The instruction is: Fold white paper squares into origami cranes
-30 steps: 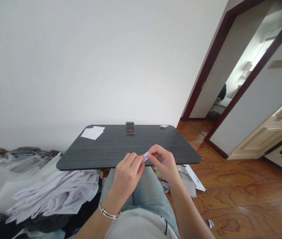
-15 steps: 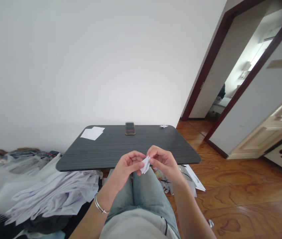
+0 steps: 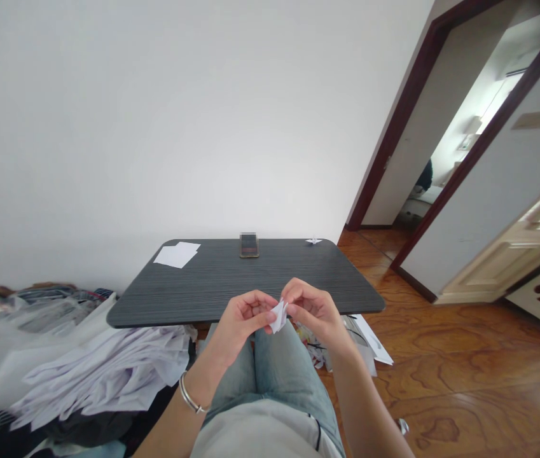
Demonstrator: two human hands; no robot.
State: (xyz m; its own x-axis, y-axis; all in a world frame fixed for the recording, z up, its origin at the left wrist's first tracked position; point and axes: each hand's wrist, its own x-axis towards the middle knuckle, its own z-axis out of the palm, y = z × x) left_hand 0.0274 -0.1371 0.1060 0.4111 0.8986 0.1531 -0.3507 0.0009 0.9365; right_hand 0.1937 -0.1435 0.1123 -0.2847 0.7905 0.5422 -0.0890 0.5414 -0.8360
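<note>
Left hand [image 3: 245,317] rolled palm-up since earlier — pinching folded paper [image 3: 278,318]; right hand [image 3: 313,308] pinching its edge.

The left grip [image 3: 245,318] partly hides the folded paper [image 3: 278,319]

I get soft, even light | wall [image 3: 193,114] palest above the surface's [image 3: 222,280] far edge | bright strip [image 3: 505,92] beyond door frame [image 3: 395,130] washed out | floor [image 3: 470,381] glossy past near right corner | my right margin stretched, blurred | phone [image 3: 249,246] pixelated at top | folded paper's [image 3: 278,316] creases faint

White paper [image 3: 278,318], dark streaked table [image 3: 193,292]
</note>
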